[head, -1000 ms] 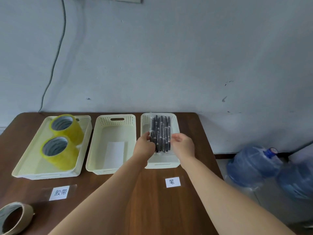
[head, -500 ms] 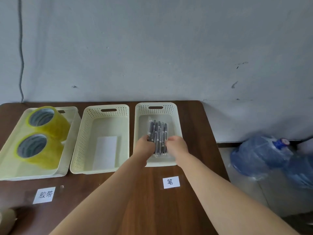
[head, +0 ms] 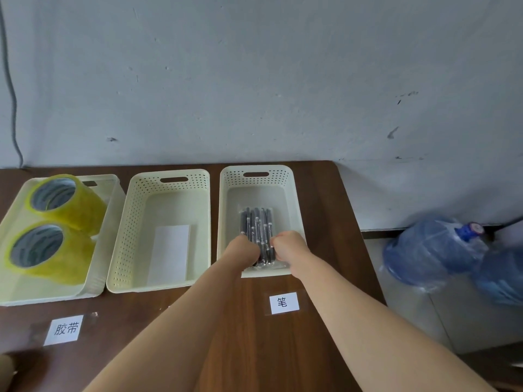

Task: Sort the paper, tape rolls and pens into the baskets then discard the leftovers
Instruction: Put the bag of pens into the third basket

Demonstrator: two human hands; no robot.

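A clear packet of black pens [head: 258, 227] lies low inside the right cream basket [head: 294, 205]. My left hand [head: 244, 248] grips the packet's near left edge and my right hand [head: 288, 246] grips its near right edge. The middle basket [head: 135, 222] holds a white sheet of paper [head: 169, 253]. Two yellow tape rolls [head: 53, 219] sit in the left tray [head: 110, 199]. Part of another tape roll [head: 5, 372] shows at the bottom left corner.
White labels lie on the brown table: one [head: 283, 302] in front of the pen basket, one [head: 65, 329] in front of the tape tray. Blue water jugs [head: 430, 250] lie on the floor to the right. The table's right edge runs past the pen basket.
Both hands have lowered the pen packet from above the right basket's rim down into it. The view has shifted right, so the loose tape roll is nearly out of frame.
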